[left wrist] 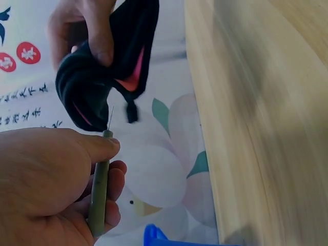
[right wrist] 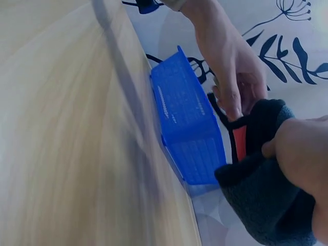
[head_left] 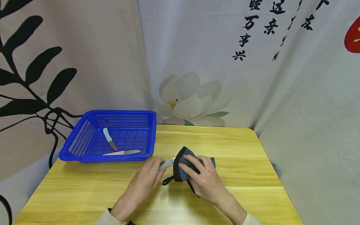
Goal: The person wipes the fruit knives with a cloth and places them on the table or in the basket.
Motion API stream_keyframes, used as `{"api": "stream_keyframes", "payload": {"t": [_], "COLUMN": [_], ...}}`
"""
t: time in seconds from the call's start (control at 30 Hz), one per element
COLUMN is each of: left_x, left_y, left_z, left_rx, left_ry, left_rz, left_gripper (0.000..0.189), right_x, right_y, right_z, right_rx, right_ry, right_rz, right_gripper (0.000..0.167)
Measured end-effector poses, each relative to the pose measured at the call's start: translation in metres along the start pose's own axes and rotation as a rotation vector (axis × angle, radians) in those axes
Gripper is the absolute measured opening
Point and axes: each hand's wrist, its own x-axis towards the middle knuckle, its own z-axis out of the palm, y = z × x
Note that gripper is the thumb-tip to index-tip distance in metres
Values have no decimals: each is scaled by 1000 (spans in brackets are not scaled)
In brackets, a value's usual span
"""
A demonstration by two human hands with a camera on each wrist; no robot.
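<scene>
My left hand [head_left: 147, 173] grips a paring knife [head_left: 169, 162] by its pale green handle. The blade points into the mouth of a dark grey-blue zip pouch [head_left: 187, 152], so its tip is hidden. My right hand [head_left: 206, 181] holds the pouch from above, fingers spread over its side and thumb underneath. A black loop hangs at the pouch's edge. In the left wrist view, the mouth of the pouch [left wrist: 77, 87] gapes and shows a reddish lining. The knife's handle [left wrist: 100, 195] lies along my curled fingers, thumb on top.
A blue plastic basket [head_left: 108, 159] stands at the table's back left. Inside it lie a knife with a pale blue handle [head_left: 107, 134] and another with a whitish handle [head_left: 116, 153]. The wooden table [head_left: 239, 150] ends against printed cloth hangings [head_left: 197, 56].
</scene>
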Motion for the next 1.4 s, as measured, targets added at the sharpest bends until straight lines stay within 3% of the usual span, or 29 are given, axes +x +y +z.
{"api": "stream_keyframes", "payload": {"t": [0.4,0.67,1.0,1.27,1.4], "left_x": [-1,0,1,-1,-1], "left_y": [7,8,9,6,6], "left_z": [-1,-3,-6,-8,-10], "left_rx": [76,-9,-23,-15,15], "left_ry": [-51,-66,-42,-56,-40], "left_rz": [50,-22,-19,-30,-22], "left_gripper": [29,22,22,22,22], "right_x": [2,0,-8,-14,-18], "right_y": [-13,-4,11,25,31], "right_z": [9,10,7,2,-2], "right_rx": [-164,-227,-263,-278,-288], "right_ry": [-92,-9,24,33,49], "right_rz": [2,-5,45,92,157], "right_gripper": [64,63,45,42,52]}}
